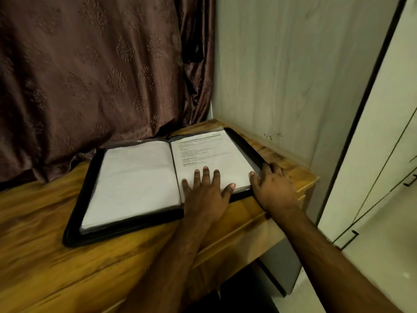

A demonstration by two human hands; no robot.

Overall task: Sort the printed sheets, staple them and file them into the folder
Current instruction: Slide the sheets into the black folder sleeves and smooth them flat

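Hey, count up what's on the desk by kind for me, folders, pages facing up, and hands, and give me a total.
Folder: 1, lying open
Pages facing up: 2, a blank page and a printed page
Hands: 2, the left hand flat on the printed page, the right hand at the folder's right edge
Total: 5

A wooden table [45, 256] with a warm, streaked grain fills the lower left, its far corner pushed into the corner of a dim room. Behind it hangs a dark brown curtain [90, 75] embossed with floral motifs, its folds resting on the tabletop. To the right stands a pale wood-grain wall panel [293, 75], then light cabinet doors [383, 143] with small dark handles.
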